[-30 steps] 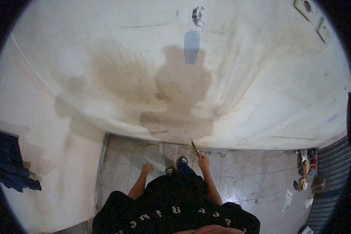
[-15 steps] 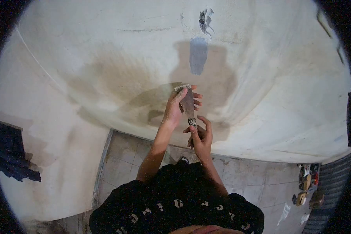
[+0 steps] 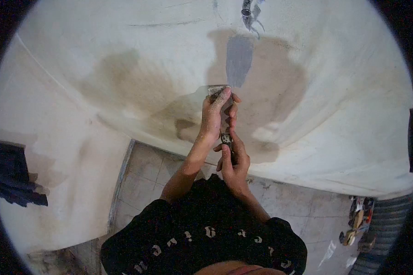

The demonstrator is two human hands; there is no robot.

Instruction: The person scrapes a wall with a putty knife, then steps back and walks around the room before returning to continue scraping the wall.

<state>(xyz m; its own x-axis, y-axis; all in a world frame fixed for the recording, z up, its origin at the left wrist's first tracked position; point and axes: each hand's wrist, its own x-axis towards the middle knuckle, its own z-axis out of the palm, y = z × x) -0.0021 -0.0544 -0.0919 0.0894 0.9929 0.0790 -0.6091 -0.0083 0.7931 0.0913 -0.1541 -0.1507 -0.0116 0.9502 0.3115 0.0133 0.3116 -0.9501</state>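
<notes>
A putty knife (image 3: 226, 114) with a dirty, wide blade edge is held upright in front of the wall. My left hand (image 3: 215, 112) is wrapped round its blade, the thumb lying near the broad end. Below it, my right hand (image 3: 234, 165) grips the handle, with the fingers closed round it. Just above the blade's end, a grey patch (image 3: 239, 60) marks the pale wall (image 3: 160, 41).
A hole with a fitting (image 3: 246, 13) is in the wall above the patch. Dark cloth (image 3: 9, 174) hangs at the far left. Assorted items (image 3: 359, 220) lie on the tiled floor (image 3: 298, 211) at the right, beside corrugated sheeting (image 3: 390, 224).
Both hands and the putty knife have moved slightly up toward the grey patch. My right hand's fingers have closed more tightly round the handle, and my left fingers have curled in over the blade.
</notes>
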